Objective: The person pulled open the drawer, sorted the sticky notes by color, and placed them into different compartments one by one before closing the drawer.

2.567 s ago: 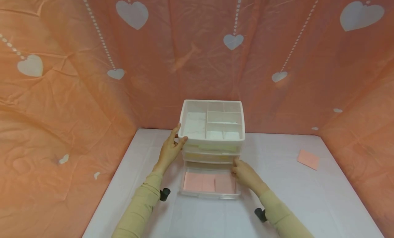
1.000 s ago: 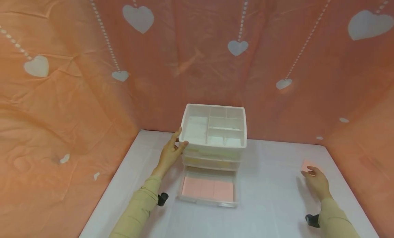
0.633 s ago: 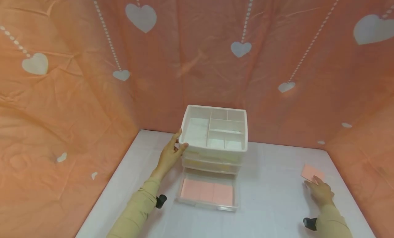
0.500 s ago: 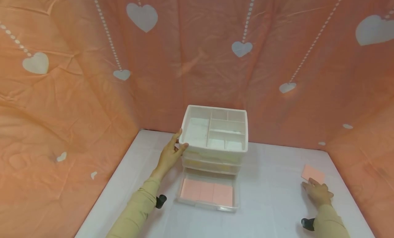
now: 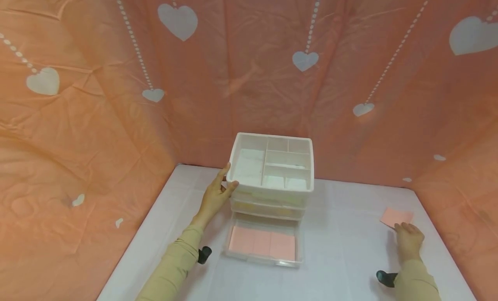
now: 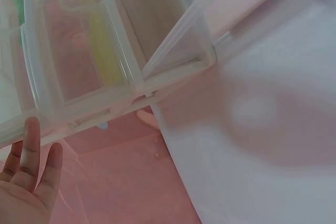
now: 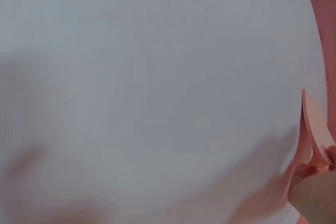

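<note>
A white plastic drawer organizer [image 5: 270, 184] with a divided top tray stands at the back of the table. My left hand [image 5: 213, 199] holds its front left corner, thumb at the front rim and fingers along the side. The clear bottom drawer [image 5: 262, 263] is pulled out, with several pink paper squares [image 5: 261, 242] laid side by side in it. At the far right, my right hand [image 5: 410, 240] pinches a loose pink paper square [image 5: 394, 216] by its near edge. In the right wrist view that paper [image 7: 316, 121] is tilted up from the white surface.
Yellow and green contents show through the two upper drawers [image 5: 268, 208], which are pushed in. Orange-pink cloth [image 5: 268, 89] with white hearts surrounds the white table [image 5: 342, 249] at the back and both sides. A dark wrist device [image 5: 386, 278] sticks out from the right sleeve.
My right hand has gone from the bottom drawer to the loose pink paper square at the right and now pinches it. The left hand has stayed at the organizer's corner.
</note>
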The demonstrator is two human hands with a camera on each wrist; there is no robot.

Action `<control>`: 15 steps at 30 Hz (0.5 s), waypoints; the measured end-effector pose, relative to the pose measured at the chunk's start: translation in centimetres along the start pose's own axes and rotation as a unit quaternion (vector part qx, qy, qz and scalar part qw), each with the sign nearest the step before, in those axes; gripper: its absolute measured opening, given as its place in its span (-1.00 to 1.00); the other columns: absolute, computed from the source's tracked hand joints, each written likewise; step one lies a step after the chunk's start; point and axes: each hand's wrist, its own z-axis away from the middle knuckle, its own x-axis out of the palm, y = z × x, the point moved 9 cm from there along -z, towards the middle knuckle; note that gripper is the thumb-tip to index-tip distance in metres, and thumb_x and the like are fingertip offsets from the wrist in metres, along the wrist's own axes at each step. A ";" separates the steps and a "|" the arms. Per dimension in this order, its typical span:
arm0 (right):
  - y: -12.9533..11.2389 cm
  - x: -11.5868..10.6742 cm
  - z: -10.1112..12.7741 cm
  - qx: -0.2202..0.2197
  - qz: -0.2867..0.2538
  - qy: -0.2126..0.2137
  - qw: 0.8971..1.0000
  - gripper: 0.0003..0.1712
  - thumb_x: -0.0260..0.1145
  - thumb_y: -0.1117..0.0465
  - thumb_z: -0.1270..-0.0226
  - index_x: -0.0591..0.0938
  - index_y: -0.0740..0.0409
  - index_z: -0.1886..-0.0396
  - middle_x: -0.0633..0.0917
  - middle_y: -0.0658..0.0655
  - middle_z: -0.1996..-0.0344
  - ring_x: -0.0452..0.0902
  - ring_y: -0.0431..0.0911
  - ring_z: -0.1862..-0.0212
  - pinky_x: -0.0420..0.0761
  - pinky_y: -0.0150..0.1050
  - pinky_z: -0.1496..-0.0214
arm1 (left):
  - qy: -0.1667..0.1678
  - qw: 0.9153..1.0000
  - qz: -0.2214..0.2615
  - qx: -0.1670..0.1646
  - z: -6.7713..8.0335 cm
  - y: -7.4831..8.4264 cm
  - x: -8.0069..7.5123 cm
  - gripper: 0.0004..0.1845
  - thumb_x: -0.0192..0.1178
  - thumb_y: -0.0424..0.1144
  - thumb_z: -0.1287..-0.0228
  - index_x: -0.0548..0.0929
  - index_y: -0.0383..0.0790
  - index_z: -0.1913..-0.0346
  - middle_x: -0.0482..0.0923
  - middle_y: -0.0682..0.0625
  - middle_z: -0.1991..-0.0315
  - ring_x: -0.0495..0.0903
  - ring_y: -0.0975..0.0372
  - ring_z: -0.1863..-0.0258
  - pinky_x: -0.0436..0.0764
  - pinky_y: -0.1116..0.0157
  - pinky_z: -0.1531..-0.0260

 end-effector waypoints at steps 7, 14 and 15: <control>-1.0 -1.4 1.1 0.008 -0.095 0.081 0.992 -0.76 0.06 0.12 -0.36 0.51 -0.15 0.02 0.28 -0.44 0.31 0.15 -0.17 -0.34 0.16 -0.35 -0.41 | 0.000 1.000 -0.005 -0.002 -0.2 0.3 0.1 -0.32 0.13 0.04 -0.28 0.12 0.27 -0.41 0.49 -0.21 -0.03 0.44 0.29 0.58 0.47 0.34 0.51; -0.4 -2.2 1.7 0.045 -0.137 0.119 0.982 -0.53 0.07 0.27 -0.30 0.48 -0.11 -0.20 0.52 -0.13 -0.11 0.10 -0.21 -0.43 0.14 -0.33 -0.43 | 0.002 1.000 0.001 -0.011 -0.1 0.1 0.3 -0.33 0.12 0.03 -0.29 0.11 0.29 -0.41 0.47 -0.20 -0.05 0.44 0.27 0.56 0.46 0.33 0.51; -0.2 -2.3 1.8 0.048 -0.138 0.124 0.981 -0.48 0.06 0.29 -0.29 0.42 -0.01 -0.26 0.48 -0.14 -0.17 0.07 -0.21 -0.44 0.13 -0.36 -0.43 | 0.002 1.000 0.001 -0.011 -0.1 0.1 0.3 -0.33 0.12 0.03 -0.30 0.10 0.30 -0.41 0.47 -0.20 -0.06 0.44 0.27 0.56 0.46 0.33 0.50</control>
